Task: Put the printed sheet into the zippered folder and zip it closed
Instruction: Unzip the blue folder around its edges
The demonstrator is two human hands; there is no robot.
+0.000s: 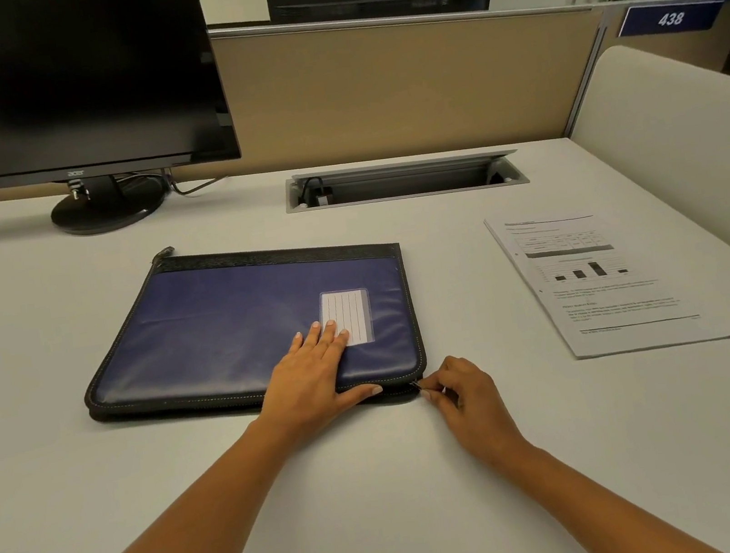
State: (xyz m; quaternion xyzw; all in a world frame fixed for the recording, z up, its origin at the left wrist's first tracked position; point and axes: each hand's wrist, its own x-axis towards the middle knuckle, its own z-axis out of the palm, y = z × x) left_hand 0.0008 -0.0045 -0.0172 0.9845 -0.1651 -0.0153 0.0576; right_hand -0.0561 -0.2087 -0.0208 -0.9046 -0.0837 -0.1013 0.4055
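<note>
While the left hand (316, 370) lies flat with straight fingers on the blue zippered folder (218, 328) on the white desk (100, 485), the right hand (462, 392) pinches the zipper pull (416, 385) at its near right corner, and the printed sheet (603, 281) lies well apart to the right.

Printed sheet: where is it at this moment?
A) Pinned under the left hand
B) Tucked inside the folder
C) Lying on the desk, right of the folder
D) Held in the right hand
C: the printed sheet lies flat on the desk, right of the zippered folder. The left hand presses on the folder and the right hand pinches the zipper pull.
</note>
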